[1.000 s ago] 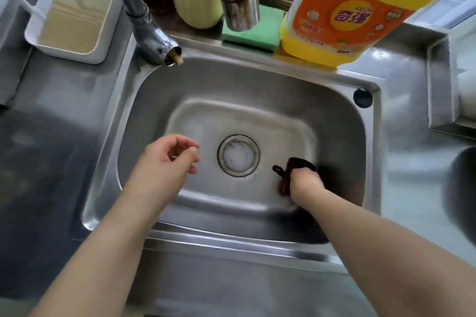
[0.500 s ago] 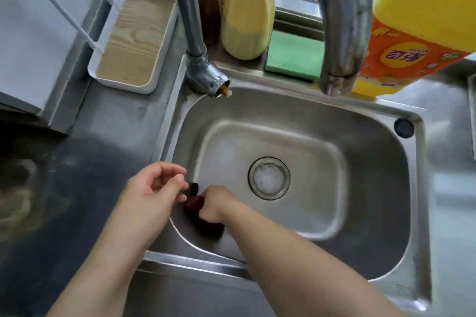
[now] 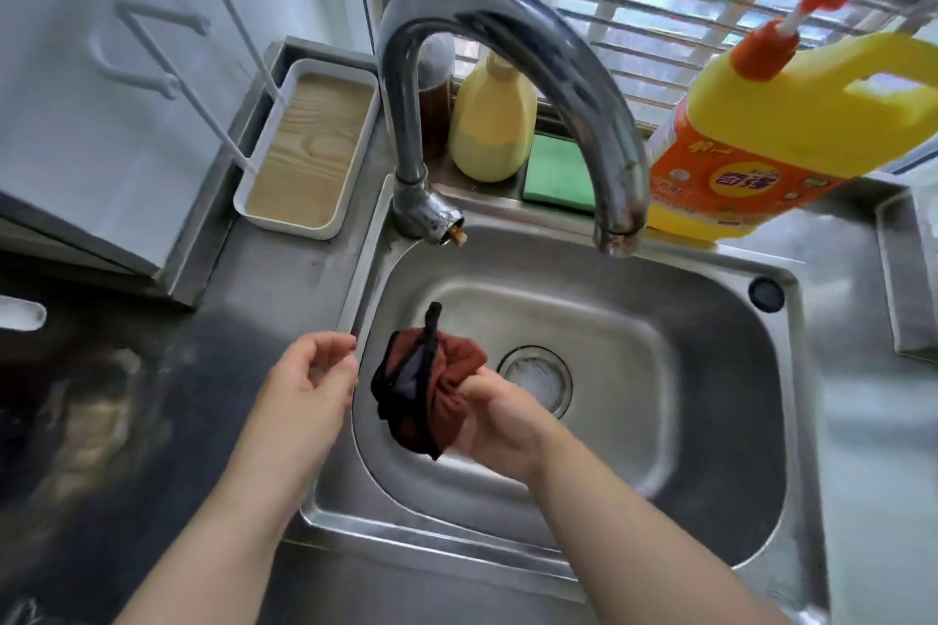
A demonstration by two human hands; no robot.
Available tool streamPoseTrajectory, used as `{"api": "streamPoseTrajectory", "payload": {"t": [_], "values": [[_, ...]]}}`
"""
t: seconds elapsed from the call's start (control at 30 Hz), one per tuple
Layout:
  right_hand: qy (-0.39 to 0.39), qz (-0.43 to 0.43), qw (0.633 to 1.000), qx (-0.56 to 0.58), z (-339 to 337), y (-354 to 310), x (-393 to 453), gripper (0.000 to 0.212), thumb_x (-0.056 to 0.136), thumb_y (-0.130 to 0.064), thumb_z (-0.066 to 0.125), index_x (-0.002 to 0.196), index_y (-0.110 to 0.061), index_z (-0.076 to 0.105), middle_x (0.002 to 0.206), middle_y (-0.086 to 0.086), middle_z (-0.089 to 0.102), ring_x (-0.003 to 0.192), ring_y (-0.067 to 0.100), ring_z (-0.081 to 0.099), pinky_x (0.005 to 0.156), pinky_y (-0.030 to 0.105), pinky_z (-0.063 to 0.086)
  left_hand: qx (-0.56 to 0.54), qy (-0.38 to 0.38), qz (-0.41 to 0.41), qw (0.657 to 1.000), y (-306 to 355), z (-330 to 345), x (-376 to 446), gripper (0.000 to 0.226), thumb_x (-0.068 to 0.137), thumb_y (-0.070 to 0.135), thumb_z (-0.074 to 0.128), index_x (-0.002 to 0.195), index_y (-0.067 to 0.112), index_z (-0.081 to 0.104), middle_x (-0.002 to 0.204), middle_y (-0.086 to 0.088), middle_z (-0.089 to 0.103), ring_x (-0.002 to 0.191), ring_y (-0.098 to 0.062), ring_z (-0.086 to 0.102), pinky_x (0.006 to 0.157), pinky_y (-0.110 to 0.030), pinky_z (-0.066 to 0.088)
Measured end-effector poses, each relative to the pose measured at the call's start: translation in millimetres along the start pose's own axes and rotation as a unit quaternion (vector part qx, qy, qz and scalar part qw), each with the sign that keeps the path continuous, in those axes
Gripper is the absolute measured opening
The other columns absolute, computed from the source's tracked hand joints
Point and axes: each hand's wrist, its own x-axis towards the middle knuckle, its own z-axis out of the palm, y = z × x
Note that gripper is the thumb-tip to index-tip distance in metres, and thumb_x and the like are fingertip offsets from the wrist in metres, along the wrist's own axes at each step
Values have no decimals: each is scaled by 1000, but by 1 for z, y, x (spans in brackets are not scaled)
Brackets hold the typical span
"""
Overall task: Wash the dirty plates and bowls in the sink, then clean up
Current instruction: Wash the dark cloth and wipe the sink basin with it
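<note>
Holding: a bunched red-brown cloth (image 3: 436, 396) w/ dark trim is gripped by the right hand (image 3: 500, 426), fingers curled round its lower part; it is lifted over the sink's (image 3: 710, 538) left side, near the drain (image 3: 535, 378).
Left hand (image 3: 309, 383): nothing is held; fingers loosely curled, hovering at the sink's left edge, just beside the cloth, not touching.
Cloth handling: judged soft, light, prob. wet and limp; best taken by the bunched middle, so corners are not left hanging.
Sink: no plates or bowls are seen inside; basin looks washed, so clean-up stage is judged.
Faucet (image 3: 507, 81): no water is seen running.
Containers, back edge: yellow detergent jug (image 3: 792, 117) w/ red pump, level not visible; pale squeeze bottle (image 3: 492, 127), seems nearly full; green sponge (image 3: 556, 173) between them.
Tray (image 3: 309, 142), back-left corner: wood-look bottom, nothing seen in it.
</note>
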Motion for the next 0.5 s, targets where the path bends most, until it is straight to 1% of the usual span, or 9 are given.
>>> {"api": "streamPoseTrajectory", "payload": {"t": [0.07, 0.13, 0.2, 0.23, 0.27, 0.33, 0.4, 0.43, 0.5], "values": [[-13, -26, 999, 21, 3, -16, -17, 56, 73, 1, 50, 129, -1, 51, 106, 17, 64, 91, 25, 64, 82, 34, 54, -35, -31, -33, 998, 0, 11, 0, 20, 98, 12, 47, 96, 26, 62, 104, 0, 66, 99, -17, 61, 95, -35, 45], [-24, -45, 998, 21, 4, -27, -34, 80, 59, -8, 66, 136, 4, 44, 118, 20, 57, 101, 28, 59, 86, 35, 53, -124, -110, -109, 980, 7, 25, -6, 25, 101, 22, 40, 98, 20, 64, 98, 0, 69, 95, -16, 60, 89, -31, 42], [-29, -55, 998, 24, 2, -32, -51, 84, 51, -12, 76, 130, 1, 50, 117, 20, 58, 101, 29, 58, 90, 38, 50, -262, -233, -193, 916, 18, 35, -15, 45, 101, 34, 31, 104, 9, 67, 96, -9, 71, 92, -23, 60, 86, -34, 40], [-34, -59, 997, 24, 2, -34, -60, 79, 50, -14, 76, 125, 0, 55, 116, 20, 59, 102, 30, 58, 93, 40, 47, -303, -271, -210, 889, 21, 38, -20, 51, 101, 37, 29, 112, 5, 66, 105, -15, 69, 99, -27, 60, 92, -37, 40], [-39, -62, 997, 26, 1, -35, -68, 72, 53, -15, 72, 122, -1, 58, 117, 20, 59, 106, 32, 55, 98, 44, 42, -322, -290, -208, 877, 23, 40, -24, 50, 98, 37, 33, 118, 4, 65, 113, -18, 66, 105, -29, 58, 96, -39, 40], [-23, -78, 997, 12, 3, -36, -85, 57, 66, -18, 61, 121, -6, 62, 113, 16, 59, 108, 32, 50, 99, 50, 39, -321, -286, -169, 887, 25, 43, -30, 35, 89, 27, 49, 114, 9, 66, 111, -17, 66, 100, -25, 60, 90, -38, 44], [43, -103, 992, -66, 4, -35, -101, 40, 82, -16, 53, 121, -13, 64, 97, 7, 64, 95, 26, 56, 86, 45, 49, -299, -273, -131, 905, 25, 46, -34, 24, 87, 8, 53, 106, 15, 66, 100, -11, 70, 88, -20, 65, 80, -35, 49], [80, -115, 983, -118, 7, -34, -108, 36, 90, -9, 47, 121, -16, 63, 94, 6, 67, 89, 21, 61, 81, 42, 54, -282, -269, -118, 913, 25, 47, -37, 27, 89, 1, 51, 105, 17, 65, 95, -8, 71, 83, -17, 67, 76, -34, 51], [137, -141, 962, -191, 14, -30, -118, 39, 94, 2, 42, 118, -19, 65, 102, 9, 71, 92, 19, 67, 82, 44, 57, -220, -241, -76, 942, 23, 50, -45, 35, 90, -6, 50, 102, 23, 66, 89, -4, 71, 76, -13, 68, 70, -32, 52]]}}
